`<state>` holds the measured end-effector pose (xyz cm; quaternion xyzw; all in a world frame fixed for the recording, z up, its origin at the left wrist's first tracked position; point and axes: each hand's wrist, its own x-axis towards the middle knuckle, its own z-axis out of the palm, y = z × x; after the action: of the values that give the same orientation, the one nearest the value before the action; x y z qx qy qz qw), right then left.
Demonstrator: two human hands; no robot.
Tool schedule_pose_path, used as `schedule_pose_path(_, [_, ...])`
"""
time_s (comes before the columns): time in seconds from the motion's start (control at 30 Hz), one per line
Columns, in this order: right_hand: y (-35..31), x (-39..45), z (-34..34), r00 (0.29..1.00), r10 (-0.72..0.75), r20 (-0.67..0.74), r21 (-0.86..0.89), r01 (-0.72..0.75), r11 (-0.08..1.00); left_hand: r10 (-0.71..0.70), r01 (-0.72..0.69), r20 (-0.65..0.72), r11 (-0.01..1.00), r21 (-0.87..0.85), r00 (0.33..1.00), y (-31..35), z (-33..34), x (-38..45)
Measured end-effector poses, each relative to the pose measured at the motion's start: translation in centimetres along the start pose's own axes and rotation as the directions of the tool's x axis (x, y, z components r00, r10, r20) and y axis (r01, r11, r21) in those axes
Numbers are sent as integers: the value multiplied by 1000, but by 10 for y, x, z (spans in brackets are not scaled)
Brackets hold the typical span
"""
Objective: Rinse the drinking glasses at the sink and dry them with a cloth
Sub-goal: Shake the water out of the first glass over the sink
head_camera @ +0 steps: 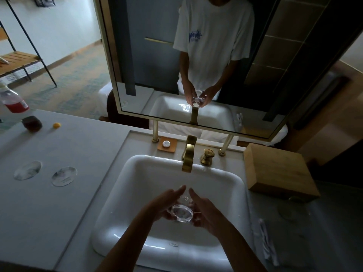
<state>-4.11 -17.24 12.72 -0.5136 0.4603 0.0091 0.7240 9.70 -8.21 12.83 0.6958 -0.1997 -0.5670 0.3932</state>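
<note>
Glass first: the clear, thick-based drinking glass (181, 213) sits between my palms over the middle of the white rectangular basin (125, 193), below and in front of the brushed-gold tap (189, 154). My left hand (167, 203) cups it from one side, fingers loosely curved round the wall; my right hand (204, 211) holds the other side the same way. I see no water running, so I judge I should turn it slowly under the spout, keeping both palms snug since wet glass slips. The crumpled white cloth (265, 240) waits near the counter's right front edge.
</note>
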Motion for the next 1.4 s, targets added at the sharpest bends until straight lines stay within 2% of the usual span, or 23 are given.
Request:
schedule_pose_path(0.1, [-2,3,4,993,34,-115,-50,-40,998,-36,37,18,993,-110,999,-8,5,3])
schedule_pose_path(0.2, [0,4,5,980,-22,-198,-81,6,997,12,-23,-61,984,-178,998,-15,9,5])
schedule_pose_path(0.3, [1,5,7,969,-40,-244,-95,17,995,19,-28,-42,977,-212,999,-16,8,4])
schedule_pose_path(0.4, [8,5,12,975,54,-214,-65,-69,995,-62,52,-55,985,-164,997,-21,9,4])
schedule_pose_path(0.63, [11,5,24,978,90,-190,-67,-105,992,-111,94,-101,983,-158,989,-27,10,0])
schedule_pose_path(0.73, [14,4,24,979,71,-192,-83,-88,993,-99,81,-106,985,-155,989,-31,8,1])
schedule_pose_path(0.87, [15,0,23,982,124,-144,-57,-133,989,-127,112,-83,979,-171,988,-36,12,-1])
schedule_pose_path(0.97, [17,-3,18,979,113,-172,-95,-130,987,-92,76,-75,979,-188,993,-36,16,-2])
schedule_pose_path(1.07, [18,-16,3,973,193,-130,-30,-198,980,-112,100,-54,978,-183,992,-36,30,-2])
schedule_pose_path(1.2, [23,-35,-35,991,117,-64,59,-113,992,-93,79,-48,969,-233,995,-30,60,-2])
schedule_pose_path(1.4, [39,-49,-101,991,-120,-64,91,125,988,99,-87,39,970,-225,994,-15,113,12])
